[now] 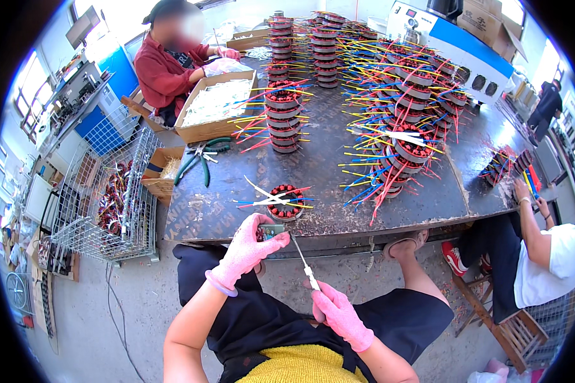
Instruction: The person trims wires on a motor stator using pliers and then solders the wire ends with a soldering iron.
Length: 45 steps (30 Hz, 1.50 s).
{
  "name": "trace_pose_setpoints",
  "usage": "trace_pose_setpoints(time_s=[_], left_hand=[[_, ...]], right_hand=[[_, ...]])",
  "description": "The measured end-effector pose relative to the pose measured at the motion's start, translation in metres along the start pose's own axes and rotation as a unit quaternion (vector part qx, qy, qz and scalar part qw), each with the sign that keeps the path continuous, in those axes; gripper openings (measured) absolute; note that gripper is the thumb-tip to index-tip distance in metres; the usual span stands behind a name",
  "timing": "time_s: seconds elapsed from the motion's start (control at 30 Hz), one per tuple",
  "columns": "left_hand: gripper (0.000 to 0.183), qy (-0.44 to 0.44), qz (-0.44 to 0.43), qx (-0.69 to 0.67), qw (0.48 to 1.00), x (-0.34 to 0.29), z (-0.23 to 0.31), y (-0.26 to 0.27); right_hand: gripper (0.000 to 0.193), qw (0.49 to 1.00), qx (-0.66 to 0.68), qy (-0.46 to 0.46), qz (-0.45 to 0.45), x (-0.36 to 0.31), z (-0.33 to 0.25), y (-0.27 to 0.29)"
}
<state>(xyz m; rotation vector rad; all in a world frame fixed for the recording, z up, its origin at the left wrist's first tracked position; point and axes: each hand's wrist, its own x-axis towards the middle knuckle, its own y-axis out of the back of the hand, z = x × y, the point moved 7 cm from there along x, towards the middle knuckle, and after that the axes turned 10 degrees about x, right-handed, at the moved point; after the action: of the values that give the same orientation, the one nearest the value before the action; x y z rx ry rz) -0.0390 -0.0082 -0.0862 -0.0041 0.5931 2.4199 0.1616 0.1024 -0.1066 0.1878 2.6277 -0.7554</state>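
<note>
My left hand (pixel 249 246), in a pink glove, is closed around a small dark green block (pixel 271 231) just off the table's front edge. My right hand (pixel 340 313), also gloved in pink, grips the lower end of a thin tool with a grey shaft and white lower part (pixel 309 273). The tool's tip reaches up near the left hand's fingers; whether it touches the block I cannot tell. Just beyond the left hand, a single motor stator (pixel 287 212) with red windings lies on the table, crossed by white strips (pixel 262 191) and coloured wires.
Stacked stators stand in a column (pixel 282 121) and a large group (pixel 406 137) on the dark table (pixel 230 204). Two green-handled pliers (pixel 201 156) lie at left, near a carton of white strips (pixel 217 102). A wire cage (pixel 108 210) stands on the floor. Co-workers sit at both sides.
</note>
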Motion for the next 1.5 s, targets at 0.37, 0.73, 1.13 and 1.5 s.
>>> trace_pose_setpoints(time_s=[0.37, 0.73, 1.13, 1.5], left_hand=[[0.036, 0.025, -0.025, -0.094, 0.995, -0.008, 0.009, 0.001], [0.058, -0.074, 0.107, 0.065, 0.989, 0.0, -0.012, 0.01], [0.035, -0.015, -0.006, -0.039, 0.999, -0.004, 0.009, -0.002], [0.025, 0.073, 0.025, -0.097, 0.992, -0.014, 0.008, 0.018]], right_hand=[[0.042, 1.0, 0.003, 0.002, -0.01, 0.0, -0.004, -0.003], [0.043, 1.0, 0.0, 0.004, -0.008, 0.001, -0.002, -0.007], [0.044, 1.0, 0.003, 0.012, -0.004, 0.0, -0.002, -0.004], [0.042, 1.0, 0.026, 0.012, -0.004, 0.0, -0.008, -0.005]])
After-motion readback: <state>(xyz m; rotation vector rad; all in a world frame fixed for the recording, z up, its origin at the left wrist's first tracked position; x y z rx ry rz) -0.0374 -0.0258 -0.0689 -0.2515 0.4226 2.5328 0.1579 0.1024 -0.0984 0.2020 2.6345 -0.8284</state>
